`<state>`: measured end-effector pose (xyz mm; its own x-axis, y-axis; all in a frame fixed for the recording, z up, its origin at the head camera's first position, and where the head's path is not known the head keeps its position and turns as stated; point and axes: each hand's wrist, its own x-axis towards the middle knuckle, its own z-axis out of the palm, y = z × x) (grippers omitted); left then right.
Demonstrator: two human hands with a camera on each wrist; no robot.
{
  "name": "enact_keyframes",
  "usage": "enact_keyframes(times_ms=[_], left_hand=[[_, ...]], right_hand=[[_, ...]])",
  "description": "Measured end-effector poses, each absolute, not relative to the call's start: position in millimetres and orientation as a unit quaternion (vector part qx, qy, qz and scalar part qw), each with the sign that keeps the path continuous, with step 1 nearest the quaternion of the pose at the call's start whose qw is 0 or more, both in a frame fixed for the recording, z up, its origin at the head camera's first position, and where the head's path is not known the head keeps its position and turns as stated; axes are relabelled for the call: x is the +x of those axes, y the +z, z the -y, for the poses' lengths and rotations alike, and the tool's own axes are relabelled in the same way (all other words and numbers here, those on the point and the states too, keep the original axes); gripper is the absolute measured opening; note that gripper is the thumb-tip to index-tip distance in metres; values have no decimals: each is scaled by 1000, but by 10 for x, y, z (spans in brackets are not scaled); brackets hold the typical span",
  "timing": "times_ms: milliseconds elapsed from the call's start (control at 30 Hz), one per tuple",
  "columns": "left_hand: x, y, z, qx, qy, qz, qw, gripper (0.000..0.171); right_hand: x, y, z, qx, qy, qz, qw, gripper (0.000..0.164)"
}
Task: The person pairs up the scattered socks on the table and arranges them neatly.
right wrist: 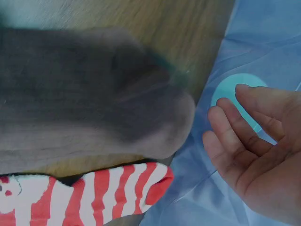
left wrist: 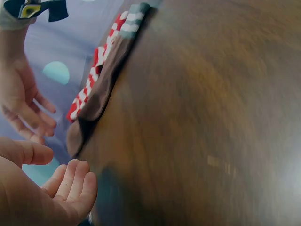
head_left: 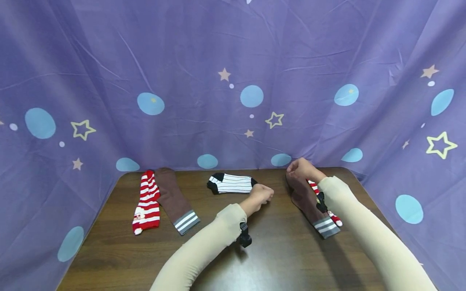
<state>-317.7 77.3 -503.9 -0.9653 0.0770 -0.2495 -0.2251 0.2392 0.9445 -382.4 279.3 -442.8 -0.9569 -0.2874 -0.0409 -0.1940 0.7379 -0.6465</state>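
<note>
My right hand hovers over the toe end of a brown sock at the table's right. In the right wrist view its loosely bent fingers are apart from the sock and hold nothing. A red-and-white striped sock lies alongside, partly hidden by my wrist in the head view. My left hand is in the middle, near the black end of a white pinstriped sock. Its thumb and fingers are relaxed around nothing in the left wrist view.
On the left of the wooden table lie another red-and-white striped sock and another brown sock, with grey-and-white bands at its cuff. A purple curtain with stars and blue ovals hangs behind the table and at its sides.
</note>
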Motion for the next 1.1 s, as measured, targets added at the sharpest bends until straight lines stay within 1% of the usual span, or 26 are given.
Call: enact_keyframes(times_ms=[67,200,333,400,467,633,700,733,833,1033,1100], left_hand=[[-3160,-5067,-874,-48,603,-786,126,21],[-3133,-5111,-1063,-49,561,-818,119,15],[-3115,-5128,-1217,-48,519,-847,107,9],[-3112,-5127,-1278,-44,516,-849,108,9],[-3122,-5138,-1335,-34,509,-854,104,14],[-3169,-5201,-1460,-6,468,-880,80,44],[-3176,-5216,-1494,1,447,-892,76,50],[-3175,-5212,-1508,2,434,-898,73,50],[-3174,-5198,-1556,-2,415,-907,76,45],[-3210,-5232,-1681,-33,399,-913,81,21],[-3232,-5251,-1718,-44,387,-918,79,16]], right_hand=[[-3841,-4465,-2824,-133,-303,-942,61,14],[-3883,-4577,-2883,-134,-270,-951,64,10],[-3910,-4693,-2934,-145,-243,-956,70,12],[-3909,-4729,-2946,-161,-229,-958,69,14],[-3914,-4758,-2947,-183,-220,-956,64,17],[-3949,-4821,-2944,-244,-188,-951,37,18],[-3967,-4846,-2943,-258,-162,-952,28,17],[-3976,-4857,-2941,-262,-148,-953,25,16],[-3998,-4878,-2934,-269,-110,-957,17,16],[-4022,-4897,-2911,-273,-69,-959,-5,20],[-4035,-4905,-2902,-271,-67,-960,-10,20]])
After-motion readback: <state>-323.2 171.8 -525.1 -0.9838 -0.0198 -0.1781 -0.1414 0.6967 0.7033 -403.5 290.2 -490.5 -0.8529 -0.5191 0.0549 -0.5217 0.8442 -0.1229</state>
